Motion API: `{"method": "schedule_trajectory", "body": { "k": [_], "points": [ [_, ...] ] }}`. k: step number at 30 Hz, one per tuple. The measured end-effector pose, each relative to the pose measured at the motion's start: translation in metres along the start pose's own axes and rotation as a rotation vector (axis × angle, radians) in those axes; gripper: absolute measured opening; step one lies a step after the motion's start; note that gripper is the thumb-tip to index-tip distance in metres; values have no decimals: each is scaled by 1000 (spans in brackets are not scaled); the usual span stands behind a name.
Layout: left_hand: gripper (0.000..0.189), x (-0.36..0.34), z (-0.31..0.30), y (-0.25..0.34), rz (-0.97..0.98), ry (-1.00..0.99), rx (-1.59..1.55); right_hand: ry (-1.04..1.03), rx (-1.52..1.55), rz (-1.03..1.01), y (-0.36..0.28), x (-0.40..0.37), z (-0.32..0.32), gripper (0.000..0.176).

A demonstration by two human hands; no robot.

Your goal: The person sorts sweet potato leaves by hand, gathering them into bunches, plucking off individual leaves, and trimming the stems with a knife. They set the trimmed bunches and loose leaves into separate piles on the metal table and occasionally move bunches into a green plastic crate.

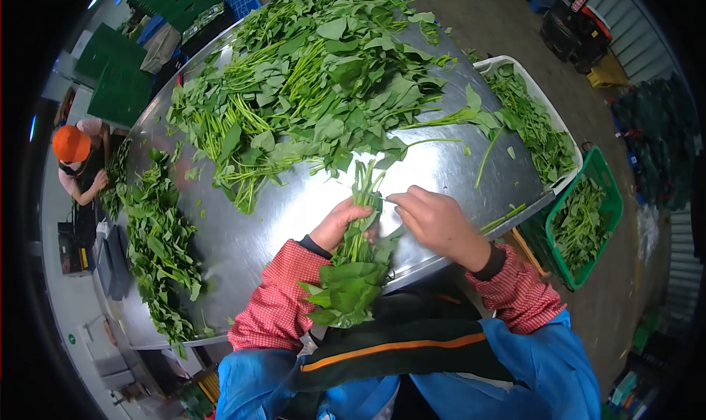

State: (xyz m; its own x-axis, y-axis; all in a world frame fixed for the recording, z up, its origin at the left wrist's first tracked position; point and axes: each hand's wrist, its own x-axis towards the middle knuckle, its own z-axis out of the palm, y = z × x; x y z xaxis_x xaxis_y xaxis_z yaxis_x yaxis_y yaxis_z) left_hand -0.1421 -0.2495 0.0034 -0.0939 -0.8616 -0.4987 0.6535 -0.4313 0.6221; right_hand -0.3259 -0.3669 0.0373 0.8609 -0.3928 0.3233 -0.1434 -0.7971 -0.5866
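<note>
My left hand [341, 221] is wrapped round a bunch of leafy greens [353, 284], its cut stems pointing away from me and its broad leaves hanging towards my body at the table edge. Just to the right, my right hand [440, 223] pinches a thin dark strand that runs to the bunch's stems; what the strand is made of is too small to tell. Beyond both hands, a large heap of loose leafy greens [309, 89] covers the far part of the metal table [268, 218].
A long row of greens [158, 243] lies along the table's left side. At the right stand a white crate [570, 144] and a green crate [614, 203], both holding greens. A person in an orange cap [71, 144] works at the far left. Green crates [121, 74] are stacked behind.
</note>
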Motion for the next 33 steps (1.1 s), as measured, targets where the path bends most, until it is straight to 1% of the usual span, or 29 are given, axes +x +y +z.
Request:
{"method": "schedule_trajectory", "body": {
  "k": [1,2,3,4,5,6,8,9,10,12,13,16,17,20,21,22,24,25,26,27,28,29,31,32,33],
  "points": [
    [20,-5,12,5,-26,52,10,5,-67,-9,-1,4,6,9],
    [20,-5,10,3,-29,12,-1,9,-135,-18,1,7,11,6],
    [19,-3,7,0,-32,-28,-14,46,-156,-26,5,9,17,8],
    [19,-3,6,-1,-35,-67,-27,41,-178,-26,17,5,25,8],
    [22,-5,9,0,-57,13,-71,37,-201,-26,36,-5,35,8],
    [23,-11,12,4,-14,-5,8,32,-226,-28,57,-17,43,9],
    [26,-28,20,17,82,-32,168,-101,-334,313,108,-58,50,13],
    [29,-38,29,26,86,58,168,-63,-313,365,112,-71,39,13],
    [27,-37,22,26,220,106,378,-43,-285,413,112,-81,28,14],
    [24,-33,4,27,465,195,810,7,-324,441,110,-87,12,13],
    [28,-40,13,41,463,229,1026,46,-352,455,113,-85,6,13],
    [42,-44,26,59,926,380,1682,128,-428,446,122,-77,0,12],
    [49,-45,29,57,1031,419,1675,111,-457,433,124,-76,0,12],
    [54,-51,24,36,1132,476,1785,55,-542,403,121,-76,3,15],
    [65,-52,5,15,982,430,1814,33,-572,389,114,-75,1,17],
    [66,-59,-6,-3,859,432,1782,11,-601,375,108,-70,1,18],
    [67,-78,-23,-39,612,428,1702,69,-546,283,95,-58,5,18],
    [52,-87,-33,-57,594,501,1524,94,-518,239,87,-53,11,18],
    [38,-95,-44,-75,575,571,1344,91,-417,209,79,-48,19,16],
    [27,-101,-64,-95,426,664,1108,87,-316,176,70,-42,29,15],
    [21,-105,-72,-101,281,745,866,83,-215,142,59,-33,40,13],
    [26,-107,-78,-108,388,781,742,63,-174,115,46,-24,49,11],
    [28,-109,-81,-112,434,792,619,43,-76,79,22,-6,72,14],
    [29,-108,-82,-114,460,797,557,20,-84,68,10,3,84,16],
    [28,-106,-73,-112,456,815,535,-46,-88,89,2,11,97,17]
  ]
}}
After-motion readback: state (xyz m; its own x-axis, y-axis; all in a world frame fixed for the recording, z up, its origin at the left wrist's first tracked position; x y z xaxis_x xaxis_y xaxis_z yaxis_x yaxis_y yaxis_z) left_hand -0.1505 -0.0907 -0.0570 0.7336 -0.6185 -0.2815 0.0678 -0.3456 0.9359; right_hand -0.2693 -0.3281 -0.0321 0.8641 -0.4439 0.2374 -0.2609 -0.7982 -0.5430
